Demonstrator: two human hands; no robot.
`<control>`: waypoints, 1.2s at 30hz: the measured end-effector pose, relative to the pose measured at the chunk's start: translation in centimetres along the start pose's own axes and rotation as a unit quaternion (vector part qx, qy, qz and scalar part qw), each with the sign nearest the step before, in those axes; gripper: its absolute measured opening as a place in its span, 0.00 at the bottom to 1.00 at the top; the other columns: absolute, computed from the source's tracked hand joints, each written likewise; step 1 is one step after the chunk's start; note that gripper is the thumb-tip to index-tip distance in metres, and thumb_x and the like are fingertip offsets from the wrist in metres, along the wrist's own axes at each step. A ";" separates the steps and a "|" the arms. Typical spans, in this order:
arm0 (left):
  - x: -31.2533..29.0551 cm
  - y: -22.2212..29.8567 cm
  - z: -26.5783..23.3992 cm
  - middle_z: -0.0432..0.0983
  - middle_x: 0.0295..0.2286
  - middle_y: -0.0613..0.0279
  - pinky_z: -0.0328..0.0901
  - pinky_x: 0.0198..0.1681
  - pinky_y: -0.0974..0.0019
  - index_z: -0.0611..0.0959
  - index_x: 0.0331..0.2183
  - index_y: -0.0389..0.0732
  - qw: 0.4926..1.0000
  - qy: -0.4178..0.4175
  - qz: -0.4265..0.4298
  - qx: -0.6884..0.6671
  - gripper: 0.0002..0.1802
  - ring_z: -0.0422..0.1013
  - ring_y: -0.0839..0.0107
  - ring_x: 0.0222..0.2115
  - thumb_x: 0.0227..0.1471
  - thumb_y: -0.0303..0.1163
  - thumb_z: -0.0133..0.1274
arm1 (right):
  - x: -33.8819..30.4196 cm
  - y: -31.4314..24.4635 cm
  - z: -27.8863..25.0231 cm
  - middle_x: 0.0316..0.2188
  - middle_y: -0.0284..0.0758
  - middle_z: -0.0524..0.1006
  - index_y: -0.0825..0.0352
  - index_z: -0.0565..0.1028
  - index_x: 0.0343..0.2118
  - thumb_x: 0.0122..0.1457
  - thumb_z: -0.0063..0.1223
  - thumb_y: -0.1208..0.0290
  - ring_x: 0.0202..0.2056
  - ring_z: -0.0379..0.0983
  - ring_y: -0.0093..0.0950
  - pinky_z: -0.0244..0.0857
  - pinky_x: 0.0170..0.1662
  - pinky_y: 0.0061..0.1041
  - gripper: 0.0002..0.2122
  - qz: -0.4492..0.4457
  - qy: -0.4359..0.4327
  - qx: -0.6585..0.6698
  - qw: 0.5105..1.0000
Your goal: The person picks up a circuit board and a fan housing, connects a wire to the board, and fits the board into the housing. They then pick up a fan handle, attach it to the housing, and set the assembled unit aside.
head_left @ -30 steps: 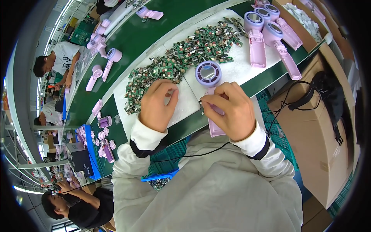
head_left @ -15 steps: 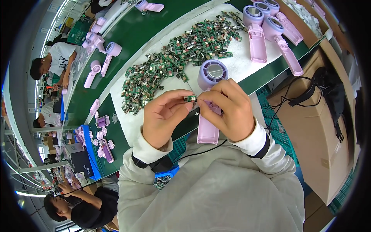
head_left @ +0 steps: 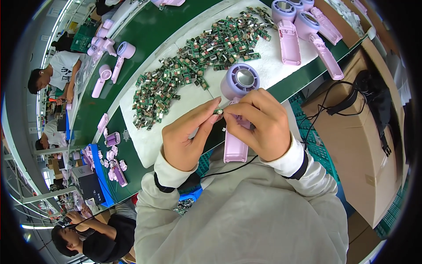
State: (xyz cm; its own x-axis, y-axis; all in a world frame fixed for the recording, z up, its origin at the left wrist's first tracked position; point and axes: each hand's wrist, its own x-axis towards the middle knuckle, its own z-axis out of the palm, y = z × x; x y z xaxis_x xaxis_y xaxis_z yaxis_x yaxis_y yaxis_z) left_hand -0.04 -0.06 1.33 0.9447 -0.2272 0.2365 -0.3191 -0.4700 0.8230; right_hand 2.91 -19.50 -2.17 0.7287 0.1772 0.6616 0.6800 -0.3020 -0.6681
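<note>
- Green-topped workbench [head_left: 154, 33] curves across the view, with a pale foam sheet [head_left: 149, 145] laid along it.
- On that sheet, a long heap of small circuit boards [head_left: 211, 53] spreads from lower left to upper right.
- Further right on the sheet, several lilac-and-pink fans [head_left: 306, 25] stand close together, their handle shells open.
- Beyond them sits an open carton [head_left: 351, 28] of white pieces [head_left: 345, 15].
- To the right of the bench, a large cardboard box [head_left: 360, 158] carries a black bag [head_left: 369, 92] and loose cables; green plastic crating [head_left: 320, 154] shows beside it.
- Leftward, pink parts [head_left: 112, 154] lie scattered near a blue-edged tray [head_left: 103, 185], with two fans [head_left: 101, 81] further up.
- Past these, a person in a white shirt [head_left: 64, 70] and a person in black [head_left: 107, 237] are at work.
- At the near edge, a fan unit [head_left: 239, 81] lies with its pink handle shell [head_left: 236, 147] pointing at the wearer.
- Left hand [head_left: 187, 136] pinches one circuit board [head_left: 217, 111] above the shell.
- Right hand [head_left: 263, 125] meets it, thumb and forefinger together; what lies between them cannot be told.
</note>
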 end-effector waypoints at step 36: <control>-0.8 -2.9 0.4 0.80 0.47 0.48 0.75 0.48 0.65 0.79 0.52 0.28 0.960 0.017 -0.104 -0.261 0.17 0.77 0.67 0.44 0.61 0.17 0.52 | 1.3 -0.3 -1.2 0.23 0.33 0.75 0.65 0.84 0.37 0.48 0.67 0.80 0.22 0.71 0.27 0.65 0.24 0.27 0.11 0.021 -0.183 0.049 0.982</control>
State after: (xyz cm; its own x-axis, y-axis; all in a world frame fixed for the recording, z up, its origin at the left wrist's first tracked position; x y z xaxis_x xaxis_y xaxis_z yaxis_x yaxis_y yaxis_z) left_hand 0.14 1.19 -1.45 0.9886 -0.1427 0.0476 -0.0496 -0.0101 0.9987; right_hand 3.56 -20.34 -0.71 0.7249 0.4969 0.4771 0.6395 -0.2280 -0.7342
